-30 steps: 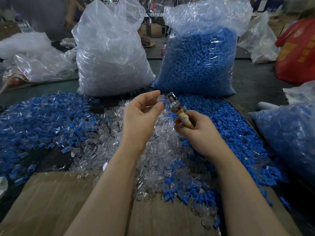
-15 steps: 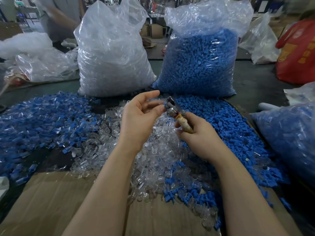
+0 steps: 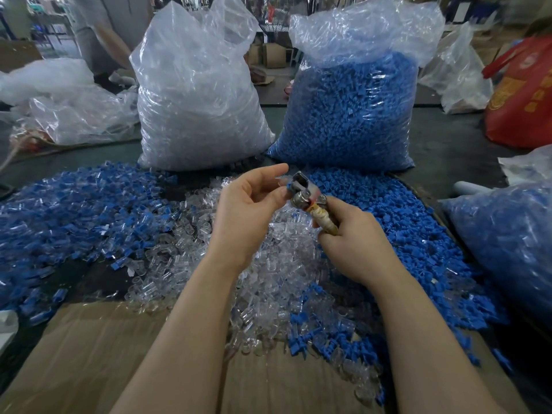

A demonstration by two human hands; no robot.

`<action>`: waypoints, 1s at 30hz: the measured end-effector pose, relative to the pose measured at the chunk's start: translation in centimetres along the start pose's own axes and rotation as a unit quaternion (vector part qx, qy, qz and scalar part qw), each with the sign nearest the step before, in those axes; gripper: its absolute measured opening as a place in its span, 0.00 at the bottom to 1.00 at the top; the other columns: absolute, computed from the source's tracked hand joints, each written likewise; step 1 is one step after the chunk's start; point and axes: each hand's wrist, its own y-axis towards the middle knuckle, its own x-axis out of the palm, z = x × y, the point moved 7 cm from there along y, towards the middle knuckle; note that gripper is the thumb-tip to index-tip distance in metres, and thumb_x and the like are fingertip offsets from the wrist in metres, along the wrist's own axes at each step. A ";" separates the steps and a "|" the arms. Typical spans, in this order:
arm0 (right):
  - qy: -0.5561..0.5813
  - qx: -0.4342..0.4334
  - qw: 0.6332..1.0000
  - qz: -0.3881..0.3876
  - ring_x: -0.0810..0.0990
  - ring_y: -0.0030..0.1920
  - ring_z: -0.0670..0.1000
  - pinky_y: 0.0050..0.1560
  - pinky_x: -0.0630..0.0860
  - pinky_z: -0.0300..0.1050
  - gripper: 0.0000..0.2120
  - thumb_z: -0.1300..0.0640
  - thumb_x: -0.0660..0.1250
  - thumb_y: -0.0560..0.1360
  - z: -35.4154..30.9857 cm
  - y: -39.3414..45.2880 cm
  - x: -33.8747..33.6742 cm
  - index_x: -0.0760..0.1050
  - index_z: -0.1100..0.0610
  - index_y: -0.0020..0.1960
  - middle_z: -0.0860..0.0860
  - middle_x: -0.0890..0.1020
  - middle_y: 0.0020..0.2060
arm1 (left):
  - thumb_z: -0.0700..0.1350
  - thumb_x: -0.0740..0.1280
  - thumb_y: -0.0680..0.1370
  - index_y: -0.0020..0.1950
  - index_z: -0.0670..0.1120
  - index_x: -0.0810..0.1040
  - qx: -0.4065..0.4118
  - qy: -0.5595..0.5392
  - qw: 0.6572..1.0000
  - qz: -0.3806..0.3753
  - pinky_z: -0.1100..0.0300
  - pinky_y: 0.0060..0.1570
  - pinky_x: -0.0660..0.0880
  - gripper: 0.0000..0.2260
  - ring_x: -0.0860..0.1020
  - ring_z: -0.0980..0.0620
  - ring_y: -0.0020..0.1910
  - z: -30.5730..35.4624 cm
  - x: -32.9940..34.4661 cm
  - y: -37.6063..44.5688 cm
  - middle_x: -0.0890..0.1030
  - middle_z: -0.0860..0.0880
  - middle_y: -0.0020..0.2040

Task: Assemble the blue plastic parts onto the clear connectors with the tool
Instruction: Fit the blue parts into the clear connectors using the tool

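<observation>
My right hand (image 3: 355, 246) grips a small metal tool (image 3: 304, 195) by its tape-wrapped handle, the metal head pointing up and left. My left hand (image 3: 251, 210) is raised against the tool's head, thumb and fingers pinching a small blue part (image 3: 289, 185) at it; a clear connector there cannot be made out. Below my hands lies a heap of loose clear connectors (image 3: 185, 252). Loose blue parts (image 3: 418, 234) are piled to the right. A heap of assembled blue-and-clear pieces (image 3: 65, 210) spreads on the left.
Two tall plastic bags stand behind the heaps: one with clear connectors (image 3: 197, 109), one with blue parts (image 3: 355, 115). Another bag of blue-and-clear pieces (image 3: 507, 240) sits at the right. Brown cardboard (image 3: 104, 354) covers the near table. A red bag (image 3: 525, 94) is far right. A person (image 3: 110, 28) stands behind.
Both hands have stayed together at the tool's head; the tool has tilted slightly and my left thumb has pressed closer against it. A person has come into view at the back left.
</observation>
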 end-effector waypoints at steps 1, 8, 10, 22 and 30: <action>0.005 0.002 1.000 -0.008 0.74 0.35 0.55 0.36 0.73 0.54 0.07 0.59 0.63 0.70 0.0 0.0 0.1 0.70 0.48 0.45 0.48 0.77 0.34 | 0.34 0.71 0.76 0.55 0.51 0.82 -0.005 0.003 1.000 -0.004 0.64 0.50 0.78 0.13 0.83 0.57 0.49 -0.1 0.0 -0.1 0.86 0.52 0.47; -0.029 0.034 0.998 0.045 0.73 0.35 0.50 0.31 0.65 0.47 0.05 0.54 0.62 0.72 0.9 0.1 -0.8 0.67 0.46 0.46 0.46 0.77 0.36 | 0.37 0.68 0.78 0.51 0.42 0.82 -0.150 -0.202 0.961 0.111 0.60 0.48 0.82 0.05 0.84 0.54 0.42 -2.5 -3.3 0.1 0.85 0.48 0.42; -0.102 0.054 0.991 0.063 0.73 0.36 0.53 0.33 0.64 0.47 0.05 0.51 0.62 0.74 1.6 0.1 -1.3 0.66 0.45 0.48 0.47 0.77 0.38 | 0.40 0.67 0.79 0.49 0.41 0.81 -0.181 -0.320 0.914 0.173 0.59 0.47 0.82 0.04 0.85 0.53 0.41 -3.4 -5.4 0.0 0.85 0.46 0.40; -0.298 0.226 0.924 0.076 0.77 0.54 0.62 0.51 0.69 0.52 0.17 0.54 0.64 0.76 5.0 -0.8 -2.2 0.70 0.59 0.62 0.59 0.76 0.59 | 0.46 0.57 0.85 0.53 0.36 0.74 -0.125 -0.618 0.669 0.393 0.58 0.32 0.81 0.14 0.85 0.51 0.44 -6.1 -13.8 -1.5 0.84 0.42 0.40; -0.305 0.241 0.920 0.041 0.78 0.51 0.60 0.46 0.67 0.51 0.15 0.51 0.66 0.75 5.6 -0.9 -1.8 0.71 0.57 0.57 0.57 0.77 0.55 | 0.49 0.68 0.79 0.56 0.46 0.81 -0.196 -0.236 0.926 0.221 0.60 0.44 0.78 0.10 0.83 0.54 0.48 -3.9 -10.7 -0.3 0.86 0.50 0.49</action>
